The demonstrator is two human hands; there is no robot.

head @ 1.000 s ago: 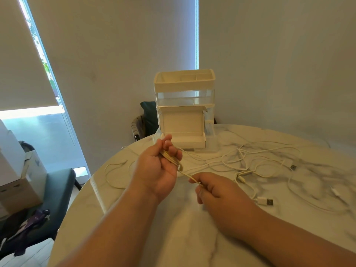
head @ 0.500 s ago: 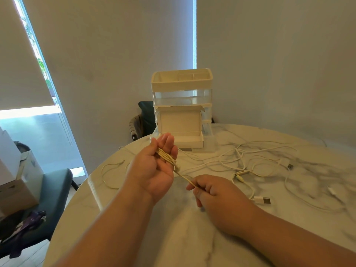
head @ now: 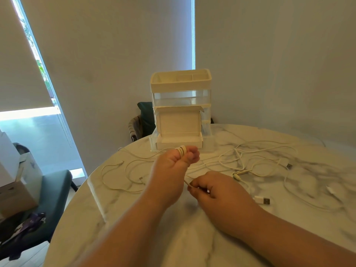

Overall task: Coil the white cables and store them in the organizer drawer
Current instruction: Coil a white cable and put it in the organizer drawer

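We are mid-coil above the tabletop [head: 183, 239]: our left hand [head: 171, 172] holds the white cable [head: 182, 150] looped round its fingers, our right hand [head: 217, 192] pinches its slack tail, which likely needs further wraps before the organizer drawer [head: 207, 145].

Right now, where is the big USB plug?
The big USB plug lies on the marble table at lower right of the head view, beside the right hand.
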